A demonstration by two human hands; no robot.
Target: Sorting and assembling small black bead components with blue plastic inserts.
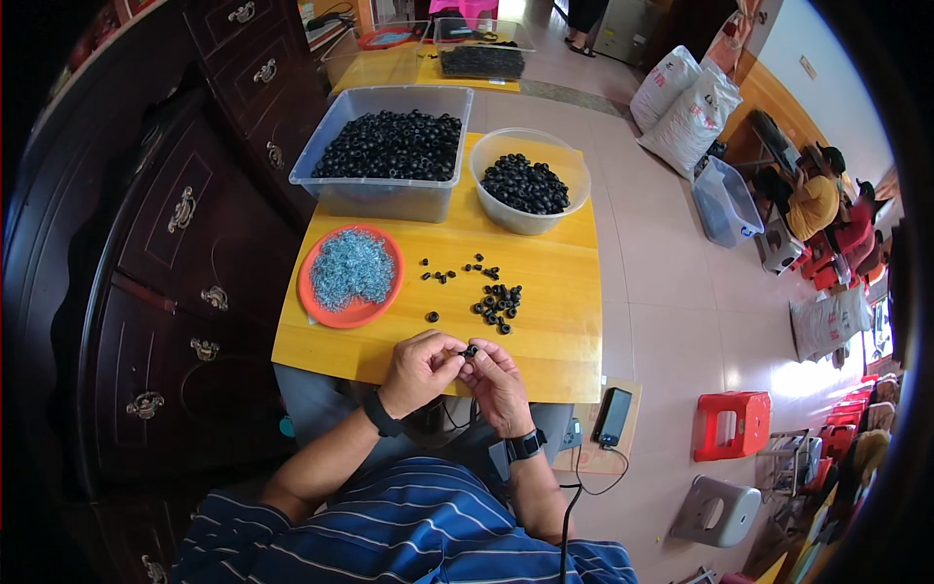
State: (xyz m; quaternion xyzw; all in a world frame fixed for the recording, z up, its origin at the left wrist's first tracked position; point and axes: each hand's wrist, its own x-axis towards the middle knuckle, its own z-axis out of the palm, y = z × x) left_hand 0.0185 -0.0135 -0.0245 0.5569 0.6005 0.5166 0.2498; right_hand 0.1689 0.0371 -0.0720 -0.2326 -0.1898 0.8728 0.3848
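Close to the yellow table's near edge, my two hands meet fingertip to fingertip. My right hand point(500, 389) pinches a small black ring-shaped part point(472, 350). The fingers of my left hand point(420, 372) are pressed together against its left side; whatever they grip is too small to name. Just beyond lie a single black ring point(432, 317) and a loose cluster of black rings point(498, 305). Smaller black pieces point(441, 276) are scattered farther up. To the left, a red plate point(398, 275) carries a heap of small, shiny, silvery-blue pieces.
A rectangular clear bin point(384, 201) and a round tub point(525, 222), both with black parts, stand at the table's far side. Dark drawers point(161, 331) line the left. Rightward are a phone point(613, 417) with a cable, a red stool point(733, 426) and a grey stool point(717, 510).
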